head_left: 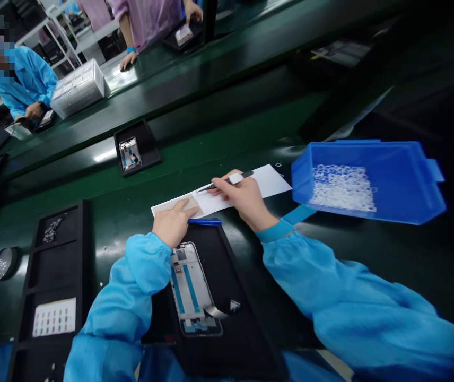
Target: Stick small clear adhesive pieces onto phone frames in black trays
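A glossy dark-green desk [111, 207] fills the foreground; beyond a raised green ledge [195, 71], a person in a blue smock [32, 69] and a person in pink [153, 24], cut off by the top edge, work in a bright room. A long white paper strip [270, 181] lies between a black tray [237, 318] and a blue plastic bin [402, 180]. The left hand [171, 225] rests on it, fingers spread; the right hand [246, 199] pinches a slim dark tool with a white grip [235, 178], its tip hard to make out. The left sleeve [143, 265] partly hides a silver phone frame [195, 297]; the far right fades into darkness.
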`<state>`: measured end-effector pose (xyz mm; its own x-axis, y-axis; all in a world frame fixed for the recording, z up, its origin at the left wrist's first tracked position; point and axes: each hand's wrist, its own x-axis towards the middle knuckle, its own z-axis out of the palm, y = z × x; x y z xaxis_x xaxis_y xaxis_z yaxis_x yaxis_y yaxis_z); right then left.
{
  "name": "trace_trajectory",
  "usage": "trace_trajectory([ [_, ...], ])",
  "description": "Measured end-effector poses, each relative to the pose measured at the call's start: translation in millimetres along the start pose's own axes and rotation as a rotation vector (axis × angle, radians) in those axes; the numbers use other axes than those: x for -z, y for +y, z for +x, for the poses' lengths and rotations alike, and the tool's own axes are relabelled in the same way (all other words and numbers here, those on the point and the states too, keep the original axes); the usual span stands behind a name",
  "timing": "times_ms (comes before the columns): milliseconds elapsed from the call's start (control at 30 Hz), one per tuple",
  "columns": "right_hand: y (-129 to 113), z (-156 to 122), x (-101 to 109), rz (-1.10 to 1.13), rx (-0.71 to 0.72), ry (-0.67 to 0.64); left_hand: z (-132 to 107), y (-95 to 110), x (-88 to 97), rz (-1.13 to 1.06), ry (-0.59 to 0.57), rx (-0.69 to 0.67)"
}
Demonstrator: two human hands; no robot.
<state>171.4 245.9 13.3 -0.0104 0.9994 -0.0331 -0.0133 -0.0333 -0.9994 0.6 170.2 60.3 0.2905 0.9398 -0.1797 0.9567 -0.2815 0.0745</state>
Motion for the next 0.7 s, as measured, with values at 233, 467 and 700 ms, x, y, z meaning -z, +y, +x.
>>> trace_trajectory([
  [233, -16, -65, 13, 0.123, -0.030, 0.098, -33, -28, 15.1, -0.499, 0.305, 0.216],
  [467, -19, -124, -9, -0.138, 0.044, -0.131, -52, -25, 8.6, -0.683, -0.129, 0.234],
  [700, -9, -125, -14, -0.362, 0.207, -0.140, -44, -26, 4.5, -0.751, -0.285, 0.200],
])
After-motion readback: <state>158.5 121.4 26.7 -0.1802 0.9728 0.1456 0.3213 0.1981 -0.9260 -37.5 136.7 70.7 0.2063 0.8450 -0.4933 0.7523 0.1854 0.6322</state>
